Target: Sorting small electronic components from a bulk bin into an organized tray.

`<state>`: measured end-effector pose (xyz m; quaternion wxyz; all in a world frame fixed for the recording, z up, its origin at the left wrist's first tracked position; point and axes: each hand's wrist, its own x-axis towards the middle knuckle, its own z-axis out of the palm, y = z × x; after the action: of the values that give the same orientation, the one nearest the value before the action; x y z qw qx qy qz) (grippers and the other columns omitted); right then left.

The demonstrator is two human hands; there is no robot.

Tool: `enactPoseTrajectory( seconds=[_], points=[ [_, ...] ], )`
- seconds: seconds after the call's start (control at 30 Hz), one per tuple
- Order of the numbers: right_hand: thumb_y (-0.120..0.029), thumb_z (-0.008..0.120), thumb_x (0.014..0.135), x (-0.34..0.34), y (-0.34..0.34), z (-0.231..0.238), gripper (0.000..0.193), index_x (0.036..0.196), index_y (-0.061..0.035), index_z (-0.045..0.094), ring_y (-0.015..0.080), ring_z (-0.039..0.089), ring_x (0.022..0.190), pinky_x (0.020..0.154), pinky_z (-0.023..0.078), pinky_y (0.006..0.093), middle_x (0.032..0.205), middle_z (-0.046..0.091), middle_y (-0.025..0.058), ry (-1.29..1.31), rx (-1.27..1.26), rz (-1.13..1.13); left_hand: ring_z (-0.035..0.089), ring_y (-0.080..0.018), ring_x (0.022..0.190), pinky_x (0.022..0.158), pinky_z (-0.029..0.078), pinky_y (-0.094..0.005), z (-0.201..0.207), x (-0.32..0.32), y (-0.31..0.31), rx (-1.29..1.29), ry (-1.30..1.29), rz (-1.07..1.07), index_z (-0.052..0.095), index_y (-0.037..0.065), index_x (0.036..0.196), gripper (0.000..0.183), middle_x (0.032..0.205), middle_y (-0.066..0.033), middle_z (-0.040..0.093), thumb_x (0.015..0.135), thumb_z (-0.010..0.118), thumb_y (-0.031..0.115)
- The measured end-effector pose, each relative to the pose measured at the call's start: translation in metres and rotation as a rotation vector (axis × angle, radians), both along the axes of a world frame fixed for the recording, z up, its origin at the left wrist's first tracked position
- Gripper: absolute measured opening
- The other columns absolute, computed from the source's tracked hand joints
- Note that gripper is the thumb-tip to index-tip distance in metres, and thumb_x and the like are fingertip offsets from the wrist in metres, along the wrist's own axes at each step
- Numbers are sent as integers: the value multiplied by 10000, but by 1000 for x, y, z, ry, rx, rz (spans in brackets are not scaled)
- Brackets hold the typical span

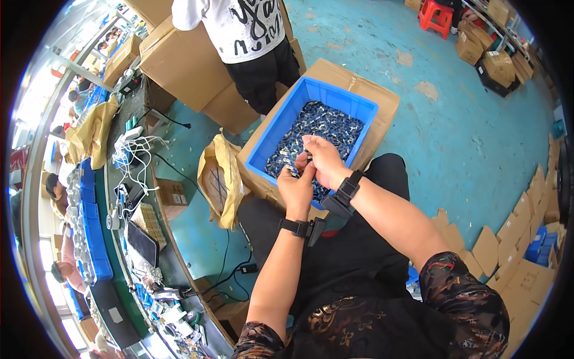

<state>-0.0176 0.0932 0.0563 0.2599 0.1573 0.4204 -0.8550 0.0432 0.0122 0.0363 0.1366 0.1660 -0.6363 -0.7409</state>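
A blue plastic bin (269,139) is filled with a heap of small dark-blue and silvery pieces (329,122), too small to name for certain. Over the near part of that heap my two hands meet. My left hand (296,190) has its thumb and fingers bent together in a pinch. Touching it from the right, my right hand (327,160) curls its fingers inward in the same way. A small dark bit shows between the fingertips, but its kind is hidden. Each wrist wears a black strap with a dark block on it.
Under the bin is a cardboard box (382,102). An open tan sack (220,179) stands to its left. Further left, a workbench (179,269) carries white cables (134,149), a dark phone-like slab (143,244) and loose parts. A person (254,36) stands beyond the bin beside large cartons (185,66).
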Motion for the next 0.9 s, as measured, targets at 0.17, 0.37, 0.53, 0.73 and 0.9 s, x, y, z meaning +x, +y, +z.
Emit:
enactPoseTrajectory(
  seconds=[0.17,0.37,0.53,0.73,0.9],
  points=[
    [-178,525,1007,6,-3,5,256,1226,-52,477,230,650,787,733,562,389,935,617,138,66,-44,26,614,-100,727,665,514,-251,2,-3,-4,50,21,150,640,-17,922,174,817,-53,668,826,765,56],
    [-107,558,979,1,2,-21,143,1079,-4,555,269,688,800,758,580,392,924,634,142,47,-127,-1,589,-95,672,640,509,-282,4,-4,-3,-465,60,164,642,-5,859,194,780,-37,675,769,797,67],
    [-137,562,977,7,-1,5,115,1065,-63,561,197,654,838,775,551,402,942,616,74,-36,-55,70,572,-96,688,635,476,-254,-2,-3,-17,-333,18,176,593,9,806,193,767,-39,646,802,780,53],
    [-248,571,980,1,17,7,140,1065,-137,588,113,576,807,722,510,347,886,585,-26,-65,55,207,528,-76,691,629,438,-234,6,-14,-17,-229,33,121,604,12,846,156,764,-2,605,851,749,71],
    [-328,580,975,0,15,14,194,1051,-150,596,106,552,773,666,481,314,856,564,-35,-78,114,151,537,-85,695,630,446,-249,10,-18,-16,-222,61,94,603,8,862,168,782,-12,617,854,750,89]
  ],
)
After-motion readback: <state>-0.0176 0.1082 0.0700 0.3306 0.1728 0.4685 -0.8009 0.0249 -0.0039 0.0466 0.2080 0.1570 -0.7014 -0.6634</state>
